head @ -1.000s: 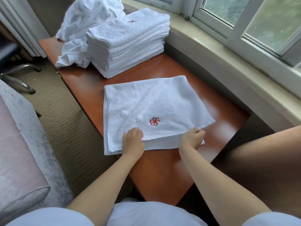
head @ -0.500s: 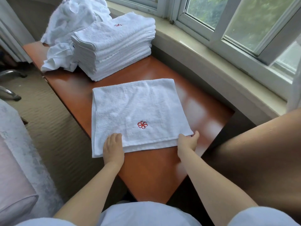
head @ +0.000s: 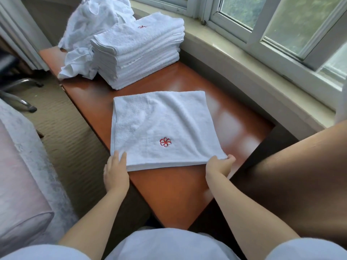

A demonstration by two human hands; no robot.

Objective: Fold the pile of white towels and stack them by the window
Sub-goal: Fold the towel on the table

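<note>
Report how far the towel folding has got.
Done: a tall folded stack stands on the table near the window sill. In hand: one half-folded towel, left hand and right hand at its near corners. Left: the crumpled pile behind the stack.

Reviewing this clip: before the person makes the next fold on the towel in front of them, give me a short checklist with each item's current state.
1. Towel lies flat on the table: ok, only light wrinkles.
2. Near edges of its layers aligned: ok, roughly; a lower layer peeks out along the near edge.
3. Left hand at the near left corner: ok; fingers lie on the towel, grip cannot tell.
4. Right hand at the near right corner: ok, pinching it.
5. Folded stack by the window is tidy enough to take another: ok.
6. Unfolded pile sits apart from the working towel: ok.
</note>
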